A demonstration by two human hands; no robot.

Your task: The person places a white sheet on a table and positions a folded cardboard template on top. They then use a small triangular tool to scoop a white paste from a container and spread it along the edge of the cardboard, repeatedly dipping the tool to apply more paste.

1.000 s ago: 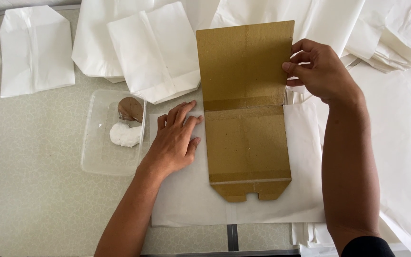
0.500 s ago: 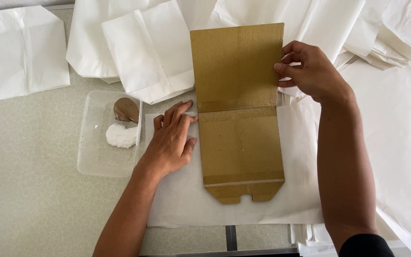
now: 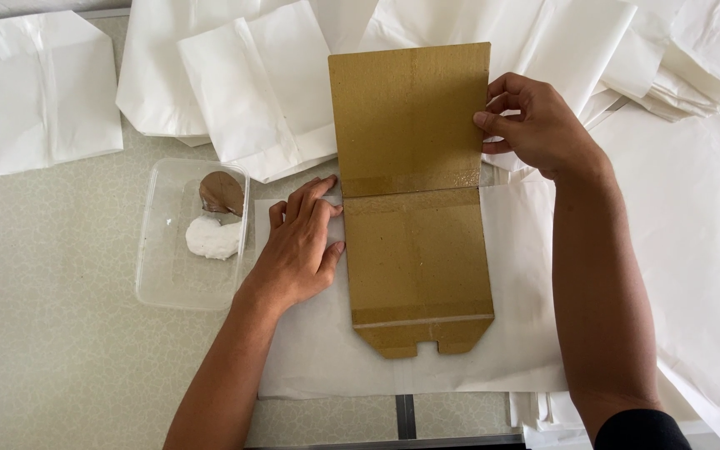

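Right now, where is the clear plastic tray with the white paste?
In the head view, the clear plastic tray sits on the table's left side, just left of the left hand and the white paper sheet, below the folded white bags.

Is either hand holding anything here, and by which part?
The right hand pinches the brown cardboard template by its upper right edge. The left hand only presses flat on the white paper sheet beside it.

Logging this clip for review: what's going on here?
A person works at a table with bare hands. The left hand presses flat on a white paper sheet beside a brown cardboard template lying on it. The right hand pinches the template's upper right edge. A clear tray with white paste sits to the left; folded white bags lie behind.
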